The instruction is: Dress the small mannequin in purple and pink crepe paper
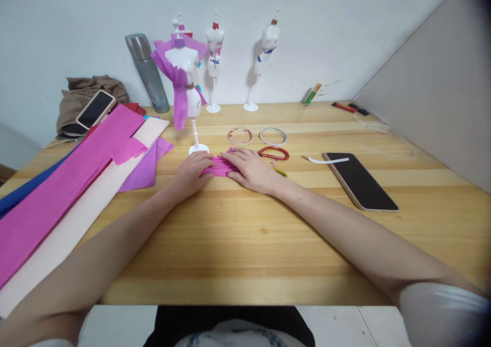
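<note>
A small piece of pink crepe paper [219, 167], with fine folds running across it, lies on the wooden table between my two hands. My left hand [192, 173] grips its left end, thumb at the near edge and fingers at the far edge. Over the right part, my right hand [251, 170] holds the paper down, its fingers bent across the folds and its thumb at the near edge. Just behind my left hand stands a white mini dress form [183, 60] draped in purple crepe paper [180, 94]. Red-handled scissors [280, 153] lie partly hidden beyond my right hand.
Two tape rolls [240, 136] lie behind my hands. Two more dress forms [215, 48] stand by the wall, near a grey bottle [148, 71]. Long crepe paper strips [69, 188] cover the left side. A phone [362, 183] with a white strip [330, 160] lies right.
</note>
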The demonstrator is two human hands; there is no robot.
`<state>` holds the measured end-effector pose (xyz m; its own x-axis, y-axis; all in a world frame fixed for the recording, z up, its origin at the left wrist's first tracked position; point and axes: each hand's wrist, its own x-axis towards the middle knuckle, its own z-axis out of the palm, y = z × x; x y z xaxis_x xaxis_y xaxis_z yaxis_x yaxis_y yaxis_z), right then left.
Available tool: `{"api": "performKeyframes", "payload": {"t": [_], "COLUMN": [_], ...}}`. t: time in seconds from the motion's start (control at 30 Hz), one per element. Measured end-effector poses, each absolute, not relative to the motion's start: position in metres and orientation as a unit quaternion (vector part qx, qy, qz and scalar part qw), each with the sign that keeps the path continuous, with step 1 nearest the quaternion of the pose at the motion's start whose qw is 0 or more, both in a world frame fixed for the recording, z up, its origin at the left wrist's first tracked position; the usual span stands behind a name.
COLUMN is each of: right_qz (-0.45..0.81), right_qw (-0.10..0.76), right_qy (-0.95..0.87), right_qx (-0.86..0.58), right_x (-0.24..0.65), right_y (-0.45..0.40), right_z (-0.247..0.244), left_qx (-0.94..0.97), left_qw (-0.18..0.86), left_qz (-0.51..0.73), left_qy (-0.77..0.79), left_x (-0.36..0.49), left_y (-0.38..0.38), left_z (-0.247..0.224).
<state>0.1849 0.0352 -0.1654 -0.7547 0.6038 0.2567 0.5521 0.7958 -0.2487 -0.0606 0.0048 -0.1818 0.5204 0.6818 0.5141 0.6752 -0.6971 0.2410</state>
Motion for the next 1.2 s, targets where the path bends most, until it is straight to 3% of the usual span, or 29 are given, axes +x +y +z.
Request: {"api": "performKeyframes", "payload": {"t": [0.47,0.73,0.9,1.2], "right_qz": [0.082,0.05,0.096,0.11], "right_qw": [0.208,0.237,0.236,0.232], "right_qy": [-0.931,-0.87,-0.906,-0.912], "right_qx": [-0.29,-0.429,-0.339,-0.322], "right_x": [0.184,0.192,0.19,0.192], "right_y": [0.03,0.039,0.038,0.042], "right_z": [-0.162,-0.161,-0.161,-0.166], "left_qx": [0.869,0.869,0.868,0.874], "left_qw": [0.033,0.029,0.035,0.035], "left_qz": [0.224,0.217,0.217,0.219], "left_qy": [0.44,0.443,0.445,0.433], "left_x": [-0.056,-0.056,-0.055,-0.056], "left_y": [-0.005,-0.007,-0.008,-0.007], "left_z": [-0.174,-0.174,-0.173,-0.172]}}
